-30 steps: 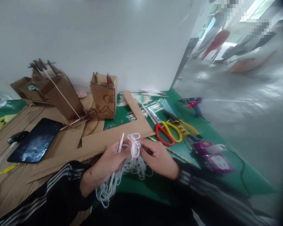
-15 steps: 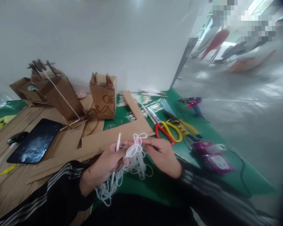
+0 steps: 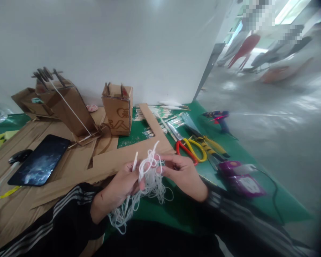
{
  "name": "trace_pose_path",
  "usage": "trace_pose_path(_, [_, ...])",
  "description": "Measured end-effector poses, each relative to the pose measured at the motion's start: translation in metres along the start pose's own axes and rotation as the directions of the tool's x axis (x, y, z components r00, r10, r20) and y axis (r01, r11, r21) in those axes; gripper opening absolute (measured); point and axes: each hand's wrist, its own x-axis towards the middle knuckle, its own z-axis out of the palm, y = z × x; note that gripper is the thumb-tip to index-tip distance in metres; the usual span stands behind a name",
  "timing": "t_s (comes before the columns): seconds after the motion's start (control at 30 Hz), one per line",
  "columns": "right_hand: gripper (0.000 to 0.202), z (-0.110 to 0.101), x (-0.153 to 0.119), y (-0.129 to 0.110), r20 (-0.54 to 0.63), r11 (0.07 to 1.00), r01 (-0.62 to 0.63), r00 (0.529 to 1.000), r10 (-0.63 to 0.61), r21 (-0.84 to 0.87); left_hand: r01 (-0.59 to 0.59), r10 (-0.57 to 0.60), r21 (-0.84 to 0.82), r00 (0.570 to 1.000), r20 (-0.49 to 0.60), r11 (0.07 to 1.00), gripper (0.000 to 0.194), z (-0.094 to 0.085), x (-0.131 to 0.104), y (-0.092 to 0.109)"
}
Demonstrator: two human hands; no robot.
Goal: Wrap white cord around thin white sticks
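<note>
A loose tangle of white string [image 3: 152, 184] hangs between my two hands, over the green table top and my lap. My left hand [image 3: 125, 182] is closed on the string and on a thin whitish stick [image 3: 135, 161] that pokes up past its thumb. Part of the tangle droops below that hand. On the other side, my right hand [image 3: 180, 173] pinches strands of the string between thumb and fingers. Loops of string stand up between the fingertips of both hands.
Cardboard sheets [image 3: 77, 178] carry a black phone [image 3: 40, 160] at left. Cardboard towers [image 3: 117, 114] stand behind. Scissors [image 3: 189, 150], pliers [image 3: 212, 146], a purple packet [image 3: 240, 178] and a glue gun [image 3: 220, 119] lie right. People sit far off.
The upper string loops have shifted and narrowed, with one strand now pointing up. My right hand's fingers have bent and its thumb has moved lower. My left hand has hardly moved.
</note>
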Motion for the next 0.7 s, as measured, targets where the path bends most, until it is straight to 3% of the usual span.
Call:
trace_pose_path(0.13, [0.03, 0.001, 0.0, -0.004, 0.049, 0.993, -0.067, 0.997, 0.062, 0.099, 0.01, -0.01, -0.004, 1.0, 0.01, 1.0, 0.033, 0.0, 0.0, -0.001])
trace_pose_path(0.3, [0.024, 0.005, 0.001, -0.008, 0.208, 0.998, -0.012, 0.978, -0.003, 0.07, 0.046, -0.048, 0.032, 0.995, 0.085, 0.998, 0.037, 0.003, -0.002, 0.002])
trace_pose_path(0.53, [0.02, 0.008, -0.002, -0.005, 0.134, 0.99, 0.111, 0.984, -0.122, 0.089, 0.004, -0.014, 0.052, 0.982, 0.186, 0.999, 0.04, 0.011, -0.007, 0.01])
trace_pose_path(0.7, [0.02, 0.01, -0.003, -0.005, 0.107, 0.995, 0.06, 0.992, -0.068, 0.082, 0.056, -0.085, 0.12, 0.965, 0.249, 0.991, 0.038, 0.01, -0.006, 0.005])
